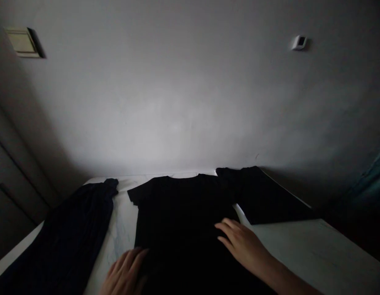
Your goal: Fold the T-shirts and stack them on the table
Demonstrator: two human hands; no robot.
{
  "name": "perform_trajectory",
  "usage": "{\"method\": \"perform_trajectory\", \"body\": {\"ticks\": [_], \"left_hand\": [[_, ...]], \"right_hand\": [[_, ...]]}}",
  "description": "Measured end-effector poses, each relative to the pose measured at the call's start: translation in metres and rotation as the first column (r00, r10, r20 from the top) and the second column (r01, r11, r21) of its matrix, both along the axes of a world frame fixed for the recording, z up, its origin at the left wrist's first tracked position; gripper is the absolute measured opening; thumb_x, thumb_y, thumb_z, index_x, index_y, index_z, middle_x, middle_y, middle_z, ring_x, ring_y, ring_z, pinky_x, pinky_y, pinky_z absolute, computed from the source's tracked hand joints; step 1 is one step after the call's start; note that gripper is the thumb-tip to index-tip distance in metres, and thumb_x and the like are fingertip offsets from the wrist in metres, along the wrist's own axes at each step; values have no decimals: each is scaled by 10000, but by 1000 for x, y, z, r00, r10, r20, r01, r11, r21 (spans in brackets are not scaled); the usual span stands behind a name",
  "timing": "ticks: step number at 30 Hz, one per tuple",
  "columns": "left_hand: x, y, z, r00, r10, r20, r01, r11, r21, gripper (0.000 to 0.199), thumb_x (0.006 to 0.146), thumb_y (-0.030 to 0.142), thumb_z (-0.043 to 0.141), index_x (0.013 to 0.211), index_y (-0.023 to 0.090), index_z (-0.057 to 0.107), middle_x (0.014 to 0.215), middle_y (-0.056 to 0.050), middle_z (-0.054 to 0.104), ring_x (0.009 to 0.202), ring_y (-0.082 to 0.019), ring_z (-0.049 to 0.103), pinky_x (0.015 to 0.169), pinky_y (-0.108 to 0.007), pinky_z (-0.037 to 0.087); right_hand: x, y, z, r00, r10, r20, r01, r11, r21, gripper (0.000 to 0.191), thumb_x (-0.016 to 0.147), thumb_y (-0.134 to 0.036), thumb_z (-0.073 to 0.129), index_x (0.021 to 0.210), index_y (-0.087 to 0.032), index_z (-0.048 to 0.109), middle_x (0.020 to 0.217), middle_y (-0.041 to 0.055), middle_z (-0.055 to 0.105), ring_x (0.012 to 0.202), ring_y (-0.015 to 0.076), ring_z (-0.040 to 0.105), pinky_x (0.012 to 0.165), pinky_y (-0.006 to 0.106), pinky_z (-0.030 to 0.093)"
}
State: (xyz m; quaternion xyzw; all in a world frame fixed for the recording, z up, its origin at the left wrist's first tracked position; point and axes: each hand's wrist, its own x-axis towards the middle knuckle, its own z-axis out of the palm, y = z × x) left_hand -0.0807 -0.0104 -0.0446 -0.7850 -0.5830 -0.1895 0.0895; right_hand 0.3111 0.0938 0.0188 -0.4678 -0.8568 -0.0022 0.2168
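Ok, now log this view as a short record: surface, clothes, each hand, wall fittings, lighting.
Surface: pale table by a grey wall
Middle: black T-shirt, spread out, neckline toward the wall
Left of it: dark garment, pale tabletop showing between
Right of it: black garment; too dark to tell whether they overlap
Left hand: at the T-shirt's left edge
Right hand: at its right side, thumb and fingers apart
Wall fittings: yellowish plate, upper left; small white device, upper right
Lighting: dim
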Motion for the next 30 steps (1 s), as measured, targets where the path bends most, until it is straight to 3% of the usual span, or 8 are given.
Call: {"method": "perform_trajectory", "body": {"ticks": [2, 4, 8, 11, 15, 18, 22, 30], "left_hand": [[22, 43, 16, 999, -36, -22, 37, 998, 47, 540, 891, 338, 512, 1427, 331, 444, 1377, -37, 606, 1237, -259, 587, 1020, -429, 519], [43, 88, 22, 997, -60, -52, 64, 995, 79, 536, 918, 336, 481, 1447, 268, 422, 1450, -70, 536, 1327, -275, 503, 1093, -475, 446], [62, 154, 7, 997, 57, -50, -56, 998, 20, 534, 940, 337, 446, 1457, 202, 426, 1503, -122, 457, 1399, -318, 397, 1124, -544, 379], [60, 167, -7, 985, 173, -12, -173, 984, -37, 544, 941, 397, 446, 1460, 236, 431, 1528, -121, 415, 1410, -356, 366, 1115, -593, 361], [58, 160, -11, 990, 141, 16, -138, 984, -116, 574, 937, 454, 433, 1482, 280, 392, 1522, -105, 432, 1414, -378, 351, 1118, -635, 333], [60, 157, -9, 992, 117, 39, -110, 983, -146, 555, 931, 456, 440, 1468, 320, 411, 1484, -86, 490, 1383, -386, 401, 1116, -665, 312], [59, 159, -12, 995, 93, 47, -85, 986, -144, 518, 932, 417, 455, 1444, 336, 448, 1459, -74, 523, 1366, -386, 422, 1127, -677, 273], [60, 153, -4, 984, 174, -36, -177, 975, -134, 531, 912, 367, 482, 1429, 245, 478, 1497, -106, 474, 1396, -367, 388, 1108, -611, 360]], "right_hand": [[-63, 41, 31, 993, 114, 31, -108, 984, -141, 381, 971, -311, 348, 1060, -309, 718, 1040, 68, 717, 957, 234, 676, 839, 346, 536], [-127, 81, 47, 987, 161, 25, -153, 967, -203, 368, 961, -283, 377, 1079, -296, 725, 1102, 74, 709, 1049, 235, 647, 896, 322, 498], [-237, 151, 46, 980, 197, -6, -192, 946, -263, 372, 957, -247, 393, 1173, -247, 696, 1215, 41, 678, 1106, 223, 633, 945, 328, 464], [-298, 185, 34, 970, 242, -18, -236, 926, -294, 383, 950, -228, 416, 1252, -232, 651, 1284, 45, 648, 1175, 219, 595, 986, 332, 441], [-357, 203, 22, 942, 336, 24, -307, 885, -350, 458, 887, -165, 496, 1333, -217, 585, 1375, 37, 589, 1191, 200, 579, 989, 281, 433], [-386, 207, 16, 924, 379, 56, -327, 855, -402, 514, 843, -150, 524, 1354, -176, 563, 1406, 60, 559, 1132, 200, 616, 946, 255, 452], [-400, 210, 13, 905, 419, 68, -350, 828, -438, 443, 791, -116, 573, 1217, -179, 676, 1234, 74, 679, 1034, 203, 661, 871, 251, 485], [-369, 217, 26, 909, 400, -115, -414, 844, -341, 351, 716, 2, 592, 962, -192, 749, 1120, 76, 720, 1031, 203, 659, 903, 263, 480]]}}
